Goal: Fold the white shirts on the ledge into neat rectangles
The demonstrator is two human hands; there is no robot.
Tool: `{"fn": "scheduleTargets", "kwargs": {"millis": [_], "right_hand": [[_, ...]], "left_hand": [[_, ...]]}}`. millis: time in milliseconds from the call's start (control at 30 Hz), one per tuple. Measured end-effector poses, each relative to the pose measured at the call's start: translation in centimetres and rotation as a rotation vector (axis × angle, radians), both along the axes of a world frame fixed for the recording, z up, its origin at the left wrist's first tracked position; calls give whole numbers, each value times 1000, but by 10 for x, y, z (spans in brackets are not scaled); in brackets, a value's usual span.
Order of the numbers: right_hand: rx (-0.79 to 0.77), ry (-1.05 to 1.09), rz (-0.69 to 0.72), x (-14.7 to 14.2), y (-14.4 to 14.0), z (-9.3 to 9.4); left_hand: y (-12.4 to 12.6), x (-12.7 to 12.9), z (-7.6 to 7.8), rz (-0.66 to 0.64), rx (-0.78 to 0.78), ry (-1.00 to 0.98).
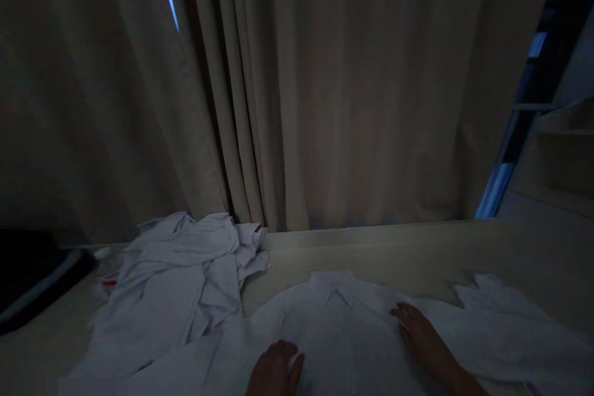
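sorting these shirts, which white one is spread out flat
The collared shirt under both hands, left hand and right hand, lies flat; the shirt pile at left is crumpled.

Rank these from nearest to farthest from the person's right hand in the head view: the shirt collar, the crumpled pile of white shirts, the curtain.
From the right hand, which rests flat on the spread shirt:
1. Shirt collar, just up and to its left.
2. Crumpled pile of white shirts, far left on the table.
3. Curtain, hanging behind the table's far edge.

Setting, as I see it: dim home room. Evidence: drawn beige curtains (297, 93), pale table (417, 247), heap of white shirts (180, 272).
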State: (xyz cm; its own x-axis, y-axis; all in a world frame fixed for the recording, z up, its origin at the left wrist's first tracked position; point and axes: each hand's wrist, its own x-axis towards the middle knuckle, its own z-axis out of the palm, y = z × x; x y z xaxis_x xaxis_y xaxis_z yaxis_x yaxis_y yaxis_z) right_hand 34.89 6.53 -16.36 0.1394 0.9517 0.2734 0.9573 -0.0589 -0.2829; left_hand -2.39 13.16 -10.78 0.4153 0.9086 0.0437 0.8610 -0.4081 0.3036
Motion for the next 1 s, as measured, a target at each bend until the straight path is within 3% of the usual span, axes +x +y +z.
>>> {"fn": "scheduleTargets", "kwargs": {"millis": [67,167,300,400,500,633,1000], "right_hand": [[-22,23,39,-3,42,26],[-54,37,76,-8,107,39],[-76,32,85,-12,181,20],[-97,34,101,-12,217,-4],[-126,39,109,-11,236,-20],[-166,29,108,-8,245,-29],[-197,-77,73,-16,252,-14]], "left_hand": [[21,38,16,-8,-40,-53],[58,91,13,1,-54,-78],[106,143,-16,-12,-60,-91],[130,165,-38,-2,-79,-85],[141,175,-57,-11,-104,-60],[145,176,-70,-45,-118,-50],[146,173,-68,-31,-161,-67]]}}
